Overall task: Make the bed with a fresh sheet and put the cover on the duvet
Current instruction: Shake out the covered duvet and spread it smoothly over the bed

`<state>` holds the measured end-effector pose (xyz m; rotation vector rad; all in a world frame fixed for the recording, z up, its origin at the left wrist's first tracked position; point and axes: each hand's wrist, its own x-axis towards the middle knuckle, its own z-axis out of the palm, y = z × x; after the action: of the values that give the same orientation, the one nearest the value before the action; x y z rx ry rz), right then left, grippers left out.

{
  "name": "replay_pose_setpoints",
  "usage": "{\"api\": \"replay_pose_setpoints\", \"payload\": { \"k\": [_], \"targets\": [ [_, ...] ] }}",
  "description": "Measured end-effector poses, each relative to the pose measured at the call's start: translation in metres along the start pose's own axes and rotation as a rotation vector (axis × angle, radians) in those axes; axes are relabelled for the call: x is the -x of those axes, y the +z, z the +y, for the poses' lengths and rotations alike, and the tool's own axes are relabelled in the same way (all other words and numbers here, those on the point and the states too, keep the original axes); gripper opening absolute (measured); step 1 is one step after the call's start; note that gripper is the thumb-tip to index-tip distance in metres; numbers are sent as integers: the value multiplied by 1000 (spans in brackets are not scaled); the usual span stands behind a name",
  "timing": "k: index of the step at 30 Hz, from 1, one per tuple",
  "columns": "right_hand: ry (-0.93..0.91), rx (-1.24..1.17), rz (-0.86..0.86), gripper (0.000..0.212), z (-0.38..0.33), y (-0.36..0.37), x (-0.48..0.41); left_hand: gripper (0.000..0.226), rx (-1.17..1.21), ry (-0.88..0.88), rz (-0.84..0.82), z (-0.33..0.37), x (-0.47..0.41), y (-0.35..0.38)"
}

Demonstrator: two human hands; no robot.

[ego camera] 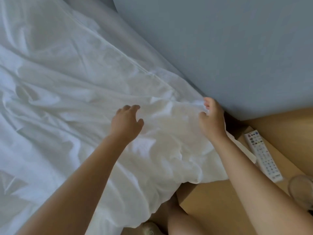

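A rumpled white sheet [67, 92] covers the bed and spills over its near corner. My right hand [211, 117] pinches the sheet's edge at the corner of the bed, right beside the blue-grey headboard [220, 48]. My left hand [127, 121] hovers over or lightly touches the sheet a little to the left, fingers loosely curled and holding nothing. The mattress beneath the cloth is hidden.
A wooden bedside table [220, 197] stands at the right, with a white remote control [263, 155] lying on it. A pale round object [301, 189] sits at the table's right edge. My leg [183, 223] shows at the bottom, by the bed's corner.
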<state>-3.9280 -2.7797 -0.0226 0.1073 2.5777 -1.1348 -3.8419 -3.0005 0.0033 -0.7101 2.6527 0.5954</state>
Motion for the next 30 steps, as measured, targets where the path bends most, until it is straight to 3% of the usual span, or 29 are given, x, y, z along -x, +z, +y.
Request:
{"api": "replay_pose_setpoints", "payload": {
  "k": [3, 6, 8, 12, 15, 18, 22, 25, 30],
  "targets": [
    [-126, 81, -165, 35, -37, 41, -17, 57, -302, 117, 109, -25, -35, -13],
    [-257, 166, -310, 36, -69, 86, -31, 67, -485, 143, 87, -55, -63, -27],
    [-336, 245, -377, 37, -90, 113, -37, 57, -566, 148, 70, -76, -77, -34],
    [-460, 401, -386, 17, -121, 153, -34, 23, -427, 247, 163, -101, -90, -49],
    [-443, 313, -523, 37, -135, 167, -20, 22, -332, 297, 144, -123, -76, -68],
    [-385, 260, -667, 19, -150, 171, -9, 27, -375, 343, 47, -159, -60, -79],
    [-309, -32, -359, 4, -180, 173, -26, 52, 60, 102, 60, -185, -84, -102],
    [-304, 79, -180, 15, -199, 182, -62, 51, 129, -102, 154, -187, -128, -111],
    [-250, 488, -330, 63, -215, 218, -118, 57, 137, -287, 164, -169, -191, -105]
  ]
}}
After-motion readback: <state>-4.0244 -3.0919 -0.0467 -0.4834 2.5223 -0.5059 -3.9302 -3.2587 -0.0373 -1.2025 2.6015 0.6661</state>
